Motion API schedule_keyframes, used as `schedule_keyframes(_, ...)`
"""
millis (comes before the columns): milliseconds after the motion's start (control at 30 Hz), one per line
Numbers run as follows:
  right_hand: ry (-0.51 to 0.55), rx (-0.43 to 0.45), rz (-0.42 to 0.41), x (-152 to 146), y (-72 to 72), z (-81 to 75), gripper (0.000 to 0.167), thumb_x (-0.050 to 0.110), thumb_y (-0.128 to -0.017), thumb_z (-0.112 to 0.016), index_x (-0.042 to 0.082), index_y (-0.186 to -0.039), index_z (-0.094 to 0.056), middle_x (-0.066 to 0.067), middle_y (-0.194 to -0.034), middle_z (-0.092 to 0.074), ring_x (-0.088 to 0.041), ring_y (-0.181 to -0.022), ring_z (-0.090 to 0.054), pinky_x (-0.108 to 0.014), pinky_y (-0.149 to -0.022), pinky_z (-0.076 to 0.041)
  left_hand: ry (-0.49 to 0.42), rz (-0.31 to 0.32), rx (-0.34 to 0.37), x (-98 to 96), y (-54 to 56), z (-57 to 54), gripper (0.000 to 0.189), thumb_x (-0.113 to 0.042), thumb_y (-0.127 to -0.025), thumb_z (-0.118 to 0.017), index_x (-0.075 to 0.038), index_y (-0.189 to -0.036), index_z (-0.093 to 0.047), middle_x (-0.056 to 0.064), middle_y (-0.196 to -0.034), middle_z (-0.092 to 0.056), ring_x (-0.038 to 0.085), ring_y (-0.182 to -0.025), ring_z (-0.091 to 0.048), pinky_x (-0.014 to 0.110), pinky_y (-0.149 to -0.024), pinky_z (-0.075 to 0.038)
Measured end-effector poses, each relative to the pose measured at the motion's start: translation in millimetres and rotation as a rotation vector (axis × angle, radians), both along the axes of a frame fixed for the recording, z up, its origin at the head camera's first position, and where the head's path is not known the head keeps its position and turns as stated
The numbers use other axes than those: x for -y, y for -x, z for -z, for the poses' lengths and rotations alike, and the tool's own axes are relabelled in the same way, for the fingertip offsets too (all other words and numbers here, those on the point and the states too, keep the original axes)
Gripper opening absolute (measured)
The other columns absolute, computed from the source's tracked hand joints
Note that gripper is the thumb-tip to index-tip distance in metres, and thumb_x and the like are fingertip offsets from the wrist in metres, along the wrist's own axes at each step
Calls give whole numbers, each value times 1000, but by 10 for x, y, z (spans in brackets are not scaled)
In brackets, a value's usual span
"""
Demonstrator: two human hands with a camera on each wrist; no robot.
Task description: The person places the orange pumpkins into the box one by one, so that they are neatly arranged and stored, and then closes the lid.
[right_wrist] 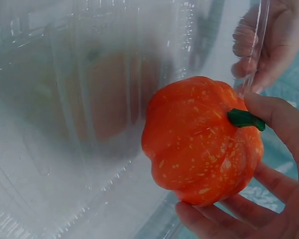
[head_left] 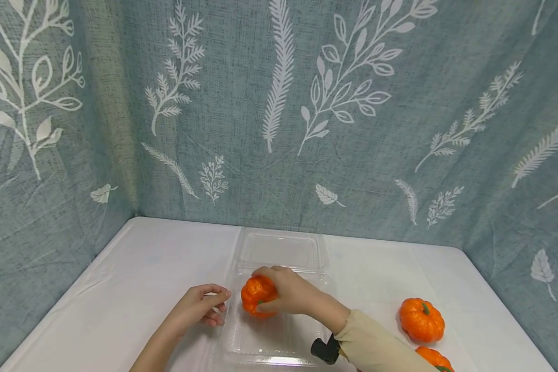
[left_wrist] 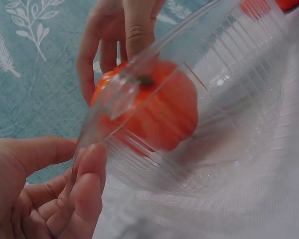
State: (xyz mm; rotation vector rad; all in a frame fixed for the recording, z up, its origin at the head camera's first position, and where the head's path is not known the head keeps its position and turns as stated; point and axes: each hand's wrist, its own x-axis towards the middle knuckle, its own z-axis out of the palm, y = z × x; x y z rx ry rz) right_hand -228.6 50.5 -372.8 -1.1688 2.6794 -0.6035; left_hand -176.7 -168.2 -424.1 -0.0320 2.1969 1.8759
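Note:
An orange toy pumpkin with a green stem is inside the clear plastic container, toward its left side. My right hand grips this pumpkin, thumb near the stem and fingers round the far side, as the right wrist view shows. Whether the pumpkin touches the container floor I cannot tell. At the container's left edge, my left hand pinches the rim between thumb and fingers, seen closely in the left wrist view. The hinged lid lies folded back, away from me.
To the right, on the white table, sit an orange pumpkin and another pumpkin cut off by the frame's bottom and partly behind the sleeve. A patterned blue-green curtain hangs behind the table and along both sides.

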Motion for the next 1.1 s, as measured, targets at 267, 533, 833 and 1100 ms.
schedule_keyframes(267,-17,-44,-32,60,5,18,54,25,-73,-78,15,-121,-54,-7,-112,-59,-15,-95,-57,-24,-82,-48,4,-4,-2,0,5,32,40,-27,-91,-57,9,-108,-54,0,-71,-55,9,-50,-58,21,-50,-50)
schedule_keyframes(533,-55,-78,-47,125,-10,33,56,30,-71,-80,19,-121,-54,-4,-112,-58,-13,-96,-57,-23,-83,-48,4,4,-4,11,11,66,40,-28,-92,-55,9,-110,-53,0,-72,-55,8,-49,-58,21,-49,-50)
schedule_keyframes(833,-58,-103,-67,136,-8,25,36,21,-87,-62,14,-122,-55,-7,-111,-59,-12,-90,-58,-21,-79,-48,-4,2,-11,-1,-5,54,42,-27,-92,-57,10,-111,-53,0,-72,-56,9,-50,-59,21,-49,-50)
schedule_keyframes(1100,-48,-127,-117,148,4,9,37,13,-87,-63,10,-123,-56,-10,-115,-59,-17,-99,-59,-22,-86,-47,-17,3,-12,14,-8,62,42,-29,-91,-57,9,-109,-54,0,-73,-56,8,-50,-58,19,-49,-49)
